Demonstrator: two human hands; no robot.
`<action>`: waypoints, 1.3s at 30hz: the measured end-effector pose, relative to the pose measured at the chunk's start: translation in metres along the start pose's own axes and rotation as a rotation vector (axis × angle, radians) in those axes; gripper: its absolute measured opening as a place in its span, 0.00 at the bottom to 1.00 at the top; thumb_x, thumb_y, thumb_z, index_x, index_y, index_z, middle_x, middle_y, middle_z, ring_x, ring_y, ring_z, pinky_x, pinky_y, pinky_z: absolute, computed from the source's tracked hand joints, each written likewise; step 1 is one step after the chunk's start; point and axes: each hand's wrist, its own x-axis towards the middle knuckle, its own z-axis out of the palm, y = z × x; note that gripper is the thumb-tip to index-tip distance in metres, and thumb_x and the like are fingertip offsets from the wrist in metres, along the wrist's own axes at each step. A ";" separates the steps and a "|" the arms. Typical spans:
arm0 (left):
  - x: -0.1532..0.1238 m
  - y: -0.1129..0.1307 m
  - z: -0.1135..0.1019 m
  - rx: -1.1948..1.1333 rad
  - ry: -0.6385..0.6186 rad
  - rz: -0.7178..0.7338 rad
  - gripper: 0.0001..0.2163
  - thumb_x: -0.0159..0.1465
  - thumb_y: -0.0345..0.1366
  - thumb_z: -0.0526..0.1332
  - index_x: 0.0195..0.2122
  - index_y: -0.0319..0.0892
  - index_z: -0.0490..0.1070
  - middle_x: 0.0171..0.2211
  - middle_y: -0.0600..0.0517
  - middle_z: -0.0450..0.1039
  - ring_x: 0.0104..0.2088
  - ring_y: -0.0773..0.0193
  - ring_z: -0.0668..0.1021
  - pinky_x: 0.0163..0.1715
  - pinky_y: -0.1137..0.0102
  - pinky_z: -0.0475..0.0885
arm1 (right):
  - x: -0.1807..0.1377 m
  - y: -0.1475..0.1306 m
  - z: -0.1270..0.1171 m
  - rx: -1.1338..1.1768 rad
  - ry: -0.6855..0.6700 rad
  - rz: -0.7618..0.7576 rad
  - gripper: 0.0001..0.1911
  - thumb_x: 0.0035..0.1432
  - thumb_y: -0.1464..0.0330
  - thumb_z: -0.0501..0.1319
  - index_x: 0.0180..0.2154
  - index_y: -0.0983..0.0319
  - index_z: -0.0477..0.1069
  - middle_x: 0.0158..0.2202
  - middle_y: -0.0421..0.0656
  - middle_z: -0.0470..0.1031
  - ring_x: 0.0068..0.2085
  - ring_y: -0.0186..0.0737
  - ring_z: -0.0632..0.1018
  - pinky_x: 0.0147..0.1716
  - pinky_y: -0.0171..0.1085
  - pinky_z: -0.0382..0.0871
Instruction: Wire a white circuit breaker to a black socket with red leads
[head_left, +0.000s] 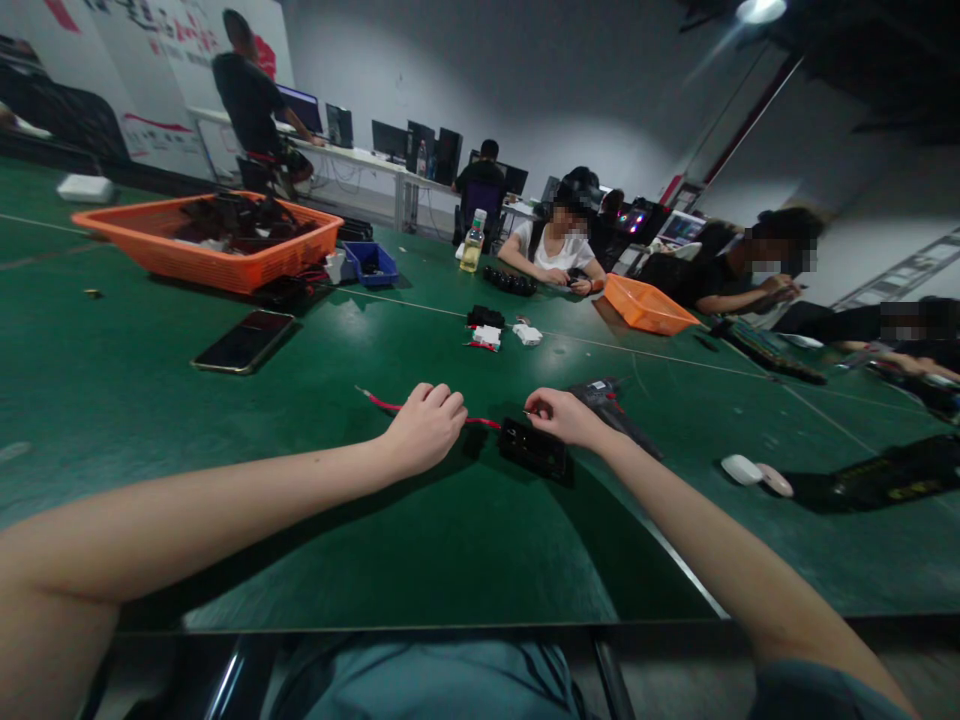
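Note:
My left hand [425, 428] is curled into a fist around a red wire [382, 404] that trails out to the left on the green table [150, 400]. The wire runs on to the right toward a black rectangular part [534, 449] lying flat on the table. My right hand [562, 415] is pinched closed at the far edge of that black part, near the wire's end; what its fingertips hold is too small to make out. A black power screwdriver [611, 400] lies just right of my right hand.
A phone [244, 341] lies at left. Behind it stand a large orange basket [206, 240] of parts and a blue bin [371, 263]. Small black and white parts [487, 328] sit mid-table, a smaller orange tray [646, 306] beyond. Other people sit across.

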 end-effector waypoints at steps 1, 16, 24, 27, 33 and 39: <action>0.000 0.000 0.000 0.000 0.000 0.000 0.07 0.67 0.32 0.55 0.36 0.38 0.72 0.37 0.44 0.70 0.40 0.54 0.69 0.39 0.59 0.58 | 0.000 0.000 -0.001 0.004 -0.004 0.006 0.06 0.55 0.72 0.60 0.37 0.63 0.72 0.31 0.41 0.74 0.28 0.34 0.71 0.28 0.33 0.63; 0.000 0.000 -0.001 0.000 0.011 0.000 0.07 0.66 0.30 0.55 0.36 0.38 0.73 0.36 0.44 0.70 0.39 0.54 0.68 0.39 0.59 0.59 | -0.003 -0.004 -0.002 0.067 -0.018 0.023 0.06 0.56 0.69 0.59 0.37 0.63 0.71 0.28 0.39 0.72 0.27 0.34 0.71 0.28 0.33 0.63; 0.000 0.000 -0.002 0.007 0.004 -0.003 0.08 0.67 0.31 0.54 0.35 0.38 0.73 0.36 0.44 0.70 0.40 0.54 0.68 0.40 0.59 0.59 | -0.003 -0.009 -0.010 0.085 0.031 0.000 0.06 0.52 0.71 0.59 0.34 0.63 0.71 0.28 0.40 0.72 0.27 0.33 0.70 0.28 0.32 0.63; 0.000 0.000 0.000 0.008 0.003 -0.005 0.08 0.67 0.31 0.54 0.35 0.39 0.72 0.36 0.44 0.69 0.40 0.54 0.68 0.39 0.59 0.59 | -0.003 -0.020 -0.019 0.106 0.033 0.008 0.06 0.52 0.70 0.60 0.34 0.64 0.72 0.27 0.39 0.71 0.26 0.33 0.69 0.27 0.32 0.62; 0.000 0.000 0.000 0.002 -0.003 -0.007 0.07 0.66 0.31 0.55 0.36 0.38 0.72 0.37 0.44 0.70 0.40 0.54 0.69 0.40 0.59 0.60 | -0.002 -0.058 -0.039 0.063 -0.110 -0.033 0.06 0.53 0.71 0.61 0.35 0.63 0.73 0.28 0.39 0.73 0.26 0.32 0.70 0.27 0.31 0.61; -0.001 0.000 -0.001 -0.002 -0.027 -0.002 0.06 0.65 0.30 0.56 0.37 0.37 0.72 0.38 0.43 0.70 0.40 0.53 0.69 0.39 0.59 0.59 | 0.005 -0.092 -0.046 -0.113 -0.295 -0.083 0.11 0.53 0.73 0.62 0.41 0.60 0.70 0.31 0.39 0.76 0.29 0.35 0.73 0.27 0.33 0.58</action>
